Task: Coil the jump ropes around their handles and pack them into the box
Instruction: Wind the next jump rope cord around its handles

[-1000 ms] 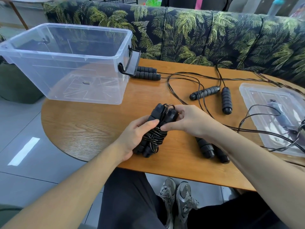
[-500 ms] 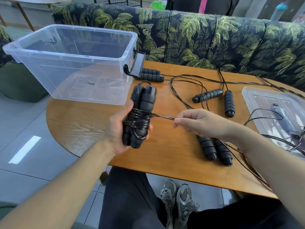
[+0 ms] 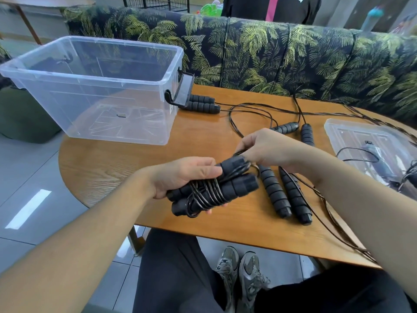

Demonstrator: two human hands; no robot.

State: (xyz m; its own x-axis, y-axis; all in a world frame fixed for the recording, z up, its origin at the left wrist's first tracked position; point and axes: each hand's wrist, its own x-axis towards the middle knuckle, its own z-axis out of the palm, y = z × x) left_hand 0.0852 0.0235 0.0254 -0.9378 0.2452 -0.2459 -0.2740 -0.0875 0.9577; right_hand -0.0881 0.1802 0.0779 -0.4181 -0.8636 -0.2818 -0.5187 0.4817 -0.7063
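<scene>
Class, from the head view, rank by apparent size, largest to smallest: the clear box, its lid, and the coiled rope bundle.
1. clear box
2. lid, partly cut off, so less sure
3. coiled rope bundle, nearest the camera

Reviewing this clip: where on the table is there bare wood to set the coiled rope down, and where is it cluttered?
Bare wood lies on the table between the clear box and the near edge, left of the left hand gripping the coiled rope. A smaller patch sits between the box and the right hand. Right of the hands it is crowded: loose handles, trailing cords, the lid.
</scene>
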